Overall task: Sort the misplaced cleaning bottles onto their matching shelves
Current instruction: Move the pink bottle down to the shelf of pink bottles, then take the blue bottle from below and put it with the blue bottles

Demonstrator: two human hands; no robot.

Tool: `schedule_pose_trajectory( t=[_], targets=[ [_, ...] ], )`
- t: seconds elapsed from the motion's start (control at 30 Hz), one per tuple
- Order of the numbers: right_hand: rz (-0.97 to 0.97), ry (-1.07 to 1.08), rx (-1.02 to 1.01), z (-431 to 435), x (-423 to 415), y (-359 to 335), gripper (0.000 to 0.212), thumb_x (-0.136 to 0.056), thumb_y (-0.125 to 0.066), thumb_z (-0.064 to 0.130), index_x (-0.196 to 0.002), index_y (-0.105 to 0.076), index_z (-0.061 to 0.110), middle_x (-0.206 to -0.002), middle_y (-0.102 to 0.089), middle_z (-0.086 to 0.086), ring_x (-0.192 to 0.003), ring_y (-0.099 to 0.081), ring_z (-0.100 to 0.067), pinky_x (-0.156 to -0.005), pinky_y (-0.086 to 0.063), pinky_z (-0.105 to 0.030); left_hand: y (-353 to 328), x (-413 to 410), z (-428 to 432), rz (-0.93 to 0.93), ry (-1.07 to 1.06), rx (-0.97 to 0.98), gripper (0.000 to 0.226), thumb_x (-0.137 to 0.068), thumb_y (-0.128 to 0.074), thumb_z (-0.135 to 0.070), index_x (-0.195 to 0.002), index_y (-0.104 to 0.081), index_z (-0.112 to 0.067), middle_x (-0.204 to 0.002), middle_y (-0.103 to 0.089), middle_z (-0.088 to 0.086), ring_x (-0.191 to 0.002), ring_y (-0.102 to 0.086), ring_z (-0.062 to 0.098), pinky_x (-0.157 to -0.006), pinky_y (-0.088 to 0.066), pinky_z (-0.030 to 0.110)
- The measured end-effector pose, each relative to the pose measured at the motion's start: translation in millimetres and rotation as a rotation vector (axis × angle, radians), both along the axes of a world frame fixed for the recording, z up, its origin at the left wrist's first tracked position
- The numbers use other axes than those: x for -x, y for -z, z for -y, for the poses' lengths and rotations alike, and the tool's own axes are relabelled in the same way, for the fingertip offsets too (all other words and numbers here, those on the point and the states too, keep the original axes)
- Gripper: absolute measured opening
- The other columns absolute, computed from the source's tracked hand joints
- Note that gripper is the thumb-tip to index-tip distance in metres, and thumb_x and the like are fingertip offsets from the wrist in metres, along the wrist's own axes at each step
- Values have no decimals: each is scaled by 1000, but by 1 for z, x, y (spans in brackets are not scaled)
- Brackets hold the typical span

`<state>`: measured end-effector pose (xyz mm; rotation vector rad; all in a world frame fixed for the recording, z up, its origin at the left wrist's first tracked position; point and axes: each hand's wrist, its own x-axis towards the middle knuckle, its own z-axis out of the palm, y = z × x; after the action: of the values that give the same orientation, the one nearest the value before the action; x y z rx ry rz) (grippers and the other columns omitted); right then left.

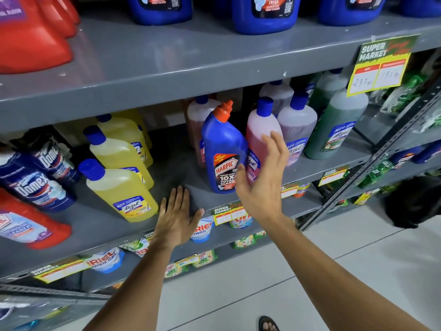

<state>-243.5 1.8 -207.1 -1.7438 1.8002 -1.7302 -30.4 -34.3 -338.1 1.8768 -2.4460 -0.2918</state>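
A blue Harpic bottle (220,149) with an orange cap stands on the grey middle shelf (176,163), among pink Lizol bottles (261,130). My right hand (262,177) is open, fingers spread, just right of the Harpic bottle and in front of the pink one; whether it touches either I cannot tell. My left hand (176,216) lies open and flat on the shelf's front edge, left of and below the Harpic bottle. Yellow Lizol bottles (119,185) stand to the left, and a green Lizol bottle (336,130) to the right.
Dark blue Domex bottles (38,185) and a red bottle (26,223) lean at the far left. The upper shelf (167,60) carries large blue jugs (265,13) and red jugs (31,34). Ariel pouches (107,259) fill the shelf below. A slotted steel upright (372,163) stands at right.
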Motion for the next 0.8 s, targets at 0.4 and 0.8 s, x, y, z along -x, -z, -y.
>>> schedule_pose_trajectory(
  t=[0.4,0.8],
  targets=[
    [-139,-242,-408,57,-6,-25,90,-82,-73,0,-158,-24,6,-160,-36,-10,-150,-32,-25,-124,-27,-35,-4,2,-1,-18,-10,-36,90,-87,-9,-68,-154,-2,-8,-164,0,12,-151,4,25,-121,0,46],
    [39,-151,-423,35,-11,-11,72,-69,-90,22,-129,-51,15,-121,-58,-2,-101,-56,-18,-90,-51,-32,-6,1,2,27,3,-89,90,-86,-8,-67,-154,4,-10,-164,7,10,-150,9,23,-120,4,44]
  ],
)
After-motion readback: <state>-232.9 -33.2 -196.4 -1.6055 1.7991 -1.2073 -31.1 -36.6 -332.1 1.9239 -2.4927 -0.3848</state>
